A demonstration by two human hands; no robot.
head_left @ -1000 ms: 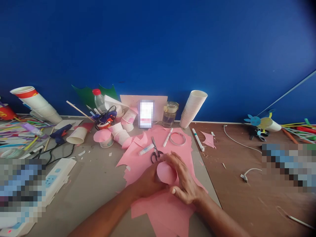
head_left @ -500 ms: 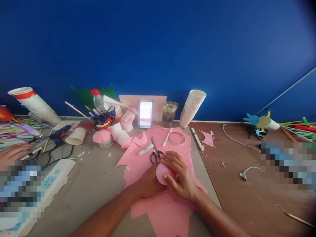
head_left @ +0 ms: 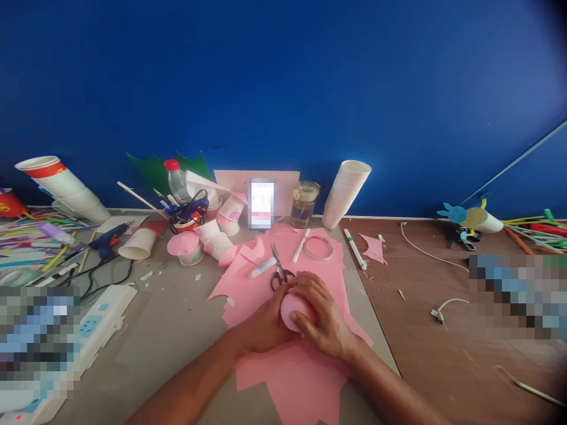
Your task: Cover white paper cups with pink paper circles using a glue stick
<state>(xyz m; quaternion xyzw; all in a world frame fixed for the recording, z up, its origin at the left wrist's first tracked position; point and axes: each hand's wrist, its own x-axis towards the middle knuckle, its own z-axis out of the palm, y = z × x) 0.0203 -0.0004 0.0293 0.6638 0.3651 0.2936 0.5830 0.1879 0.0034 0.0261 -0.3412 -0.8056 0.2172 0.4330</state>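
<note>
My left hand [head_left: 261,324] and my right hand [head_left: 321,316] both close around a small cup covered by a round pink paper disc [head_left: 295,308], held over the pink paper sheets [head_left: 292,372] on the grey table. The right hand's fingers curl over the disc's far side and its thumb presses on the disc. The cup's body is hidden behind my hands. Black scissors [head_left: 279,273] lie just beyond my fingers.
A glue stick [head_left: 262,268], white marker [head_left: 301,245], tape ring [head_left: 318,247] and pen [head_left: 355,249] lie on the pink sheets. Pink-topped cups [head_left: 188,247], a stack of white cups [head_left: 345,193], a jar [head_left: 303,205], a glue gun [head_left: 108,239] and a power strip [head_left: 104,316] surround them.
My right hand has shifted from cupping the disc's side to lying over it, thumb pressing on top. A hand seen at the far left half a second ago is gone.
</note>
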